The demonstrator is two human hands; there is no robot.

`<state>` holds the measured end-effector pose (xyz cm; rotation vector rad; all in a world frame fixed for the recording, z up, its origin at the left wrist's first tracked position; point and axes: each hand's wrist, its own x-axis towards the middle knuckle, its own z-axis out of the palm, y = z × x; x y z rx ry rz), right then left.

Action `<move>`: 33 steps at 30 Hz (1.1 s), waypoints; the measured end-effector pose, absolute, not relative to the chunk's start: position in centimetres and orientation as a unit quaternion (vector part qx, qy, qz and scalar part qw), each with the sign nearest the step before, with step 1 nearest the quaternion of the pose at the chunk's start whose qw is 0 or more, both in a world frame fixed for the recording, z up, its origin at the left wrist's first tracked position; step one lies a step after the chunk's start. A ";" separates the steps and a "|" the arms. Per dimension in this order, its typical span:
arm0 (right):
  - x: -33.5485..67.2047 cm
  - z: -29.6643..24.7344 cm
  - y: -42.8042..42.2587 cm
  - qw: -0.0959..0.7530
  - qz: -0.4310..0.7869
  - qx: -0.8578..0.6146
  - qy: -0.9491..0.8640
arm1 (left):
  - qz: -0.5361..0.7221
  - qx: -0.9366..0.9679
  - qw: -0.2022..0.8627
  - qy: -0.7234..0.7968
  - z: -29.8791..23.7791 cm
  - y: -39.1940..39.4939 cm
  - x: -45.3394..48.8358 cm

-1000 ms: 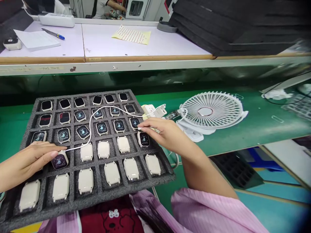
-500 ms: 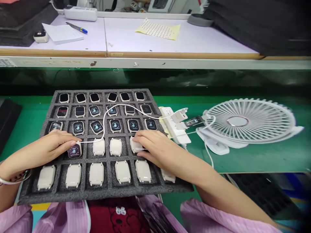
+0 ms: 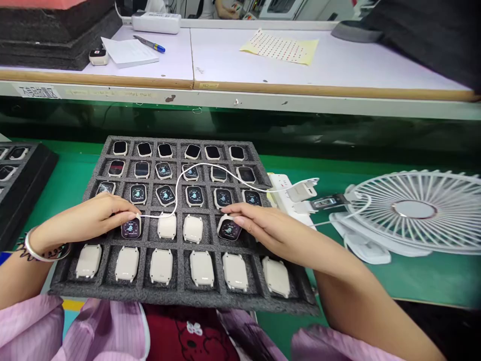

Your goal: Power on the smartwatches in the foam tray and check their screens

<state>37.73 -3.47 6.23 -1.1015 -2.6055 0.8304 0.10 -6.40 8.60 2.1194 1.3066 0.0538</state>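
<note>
1. Head view: the left hand (image 3: 88,219) is pinching the cabled watch (image 3: 131,228) in the foam tray (image 3: 180,295)'s fourth row, its grip clenching it.
2. The right hand (image 3: 263,226) is resting its fingertips on the tilted watch (image 3: 229,229) in the same row. I cannot tell if that grip is closing.
3. Light, level pressure is probably suiting both watches best.
4. The white cable (image 3: 179,176) is looping over the tray's upper rows to the power strip (image 3: 286,196) just right of it, and is likely risking a snag.

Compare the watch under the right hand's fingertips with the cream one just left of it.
The lit watch lies screen up, dark and glowing; the cream watch shows only its plain back. The right hand touches the lit watch; nothing touches the cream watch. Both sit in one row of the foam tray, in adjoining pockets, same rounded shape.
</note>
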 end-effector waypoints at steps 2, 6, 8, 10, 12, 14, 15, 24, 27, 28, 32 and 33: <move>37.7 6.3 -3.6 0.101 0.267 -0.362 -0.887 | 0.038 0.802 0.292 0.519 8.9 -6.1 0.2; 37.3 6.7 -3.5 0.098 0.265 -0.334 -0.899 | 0.135 0.817 0.235 0.510 8.9 -6.0 2.1; 37.1 6.9 -3.5 0.093 0.257 -0.329 -0.904 | 0.158 0.841 0.254 0.450 8.5 -6.4 3.8; 36.9 7.0 -3.5 0.092 0.244 -0.329 -0.908 | 0.148 0.868 0.238 0.410 7.7 -7.1 5.4; 36.8 7.1 -3.5 0.093 0.233 -0.332 -0.909 | 0.107 0.891 0.174 0.405 7.1 -7.7 6.6; 36.8 7.0 -3.6 0.093 0.225 -0.334 -0.911 | 0.054 0.905 0.092 0.411 6.8 -8.1 7.5; 36.8 7.0 -3.6 0.091 0.221 -0.334 -0.912 | 0.030 0.909 0.055 0.412 6.8 -8.1 7.8; 37.2 6.8 -2.9 0.075 0.221 -0.334 -0.913 | 0.058 0.876 0.121 0.464 8.6 -5.8 6.3; 37.0 6.8 -2.7 0.087 0.225 -0.345 -0.907 | 0.084 0.823 0.262 0.496 8.2 -4.4 5.0; 36.9 6.8 -2.6 0.091 0.221 -0.350 -0.906 | 0.091 0.818 0.280 0.494 8.0 -4.3 4.8; 36.7 6.6 -2.2 0.079 0.203 -0.354 -0.909 | 0.108 0.865 0.229 0.434 7.6 -5.4 5.1; 36.7 6.5 -2.3 0.075 0.199 -0.353 -0.911 | 0.105 0.879 0.212 0.415 7.6 -5.9 5.3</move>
